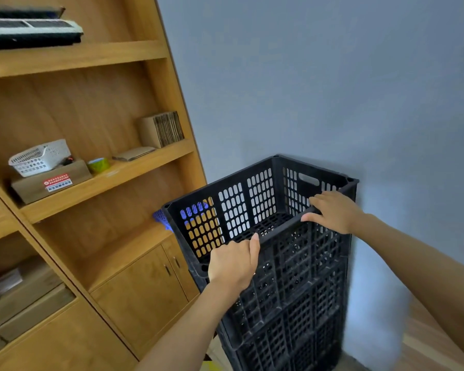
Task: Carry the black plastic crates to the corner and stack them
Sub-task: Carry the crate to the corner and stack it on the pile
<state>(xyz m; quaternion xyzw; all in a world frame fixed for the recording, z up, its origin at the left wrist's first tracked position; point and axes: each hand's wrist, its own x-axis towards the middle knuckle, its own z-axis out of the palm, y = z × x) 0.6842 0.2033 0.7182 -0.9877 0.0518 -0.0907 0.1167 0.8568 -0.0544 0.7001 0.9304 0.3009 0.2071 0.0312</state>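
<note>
A tall stack of black plastic crates [287, 298] stands in the corner between the wooden shelving and the grey wall. The top crate [236, 207] is empty and its perforated walls let light through. My left hand [233, 263] grips the near rim of the top crate by its left corner, thumb up against the rim. My right hand [332, 210] rests on the same near rim further right, fingers curled over the edge. Both forearms reach in from the bottom of the view.
The wooden shelf unit [97, 183] fills the left side, with a white basket [38, 156], a cardboard box [51, 180], a tape roll [99, 164] and cabinet doors [145, 285] below. A blue basket [162, 218] pokes out behind the crates. The grey wall [332, 89] is behind.
</note>
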